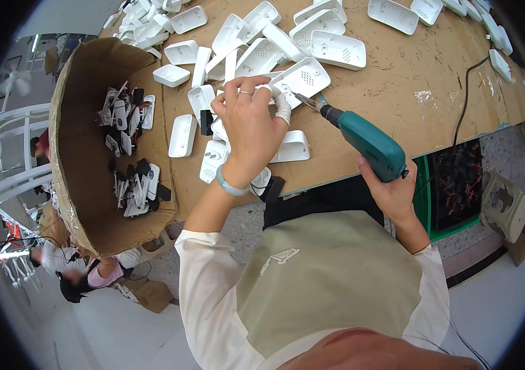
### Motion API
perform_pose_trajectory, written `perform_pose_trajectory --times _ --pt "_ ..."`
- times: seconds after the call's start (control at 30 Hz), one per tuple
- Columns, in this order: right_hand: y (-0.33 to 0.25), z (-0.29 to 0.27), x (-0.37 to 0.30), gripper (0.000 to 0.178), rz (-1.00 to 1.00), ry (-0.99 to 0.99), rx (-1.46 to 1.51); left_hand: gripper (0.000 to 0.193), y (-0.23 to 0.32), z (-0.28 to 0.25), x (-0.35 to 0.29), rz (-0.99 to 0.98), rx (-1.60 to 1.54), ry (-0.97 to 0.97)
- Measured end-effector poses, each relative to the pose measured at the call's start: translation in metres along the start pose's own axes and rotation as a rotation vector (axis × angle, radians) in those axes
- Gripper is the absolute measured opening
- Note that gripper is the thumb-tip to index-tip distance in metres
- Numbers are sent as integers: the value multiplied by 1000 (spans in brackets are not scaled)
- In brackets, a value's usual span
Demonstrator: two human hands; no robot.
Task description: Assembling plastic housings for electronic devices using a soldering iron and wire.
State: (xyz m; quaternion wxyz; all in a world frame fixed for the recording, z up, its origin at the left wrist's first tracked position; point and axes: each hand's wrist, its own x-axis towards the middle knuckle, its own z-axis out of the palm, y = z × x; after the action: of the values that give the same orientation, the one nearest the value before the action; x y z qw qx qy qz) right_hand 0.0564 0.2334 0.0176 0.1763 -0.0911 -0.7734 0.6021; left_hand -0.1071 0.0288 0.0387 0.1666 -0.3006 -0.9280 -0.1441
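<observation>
Shirt apart from table edge; right grip holds driver, left grip perhaps housing.

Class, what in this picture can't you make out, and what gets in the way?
All in the head view:
- Left hand: how its fingertips meet the oblong white plastic casing with round holes; the hand itself hides this.
- Right hand: most fingers, behind the teal power screwdriver.
- White perforated shell, top right: cut off by the upper edge.
- Dark, red-wired parts: too small to tell apart.
</observation>
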Motion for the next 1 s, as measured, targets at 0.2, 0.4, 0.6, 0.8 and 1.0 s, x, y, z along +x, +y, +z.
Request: perform_pose_trajectory --times 0.2,0.4,0.6,0.8,1.0 --pt "0 -2 -2 14 -4 -20 -22 13 6 0 -8 27 -9 44" --pt "-4 -3 -6 15 3 -7 -29 13 6 0 -12 85 -32 21" --pt "-3 0 -8 16 13 -9 -45 18 7 2 -12 60 -103 36" --pt "-5 0 -7 16 17 -14 -45 17 6 2 -13 68 -93 45" --pt "-5 1 -6 16 30 -20 -30 13 6 0 -12 83 -69 35"
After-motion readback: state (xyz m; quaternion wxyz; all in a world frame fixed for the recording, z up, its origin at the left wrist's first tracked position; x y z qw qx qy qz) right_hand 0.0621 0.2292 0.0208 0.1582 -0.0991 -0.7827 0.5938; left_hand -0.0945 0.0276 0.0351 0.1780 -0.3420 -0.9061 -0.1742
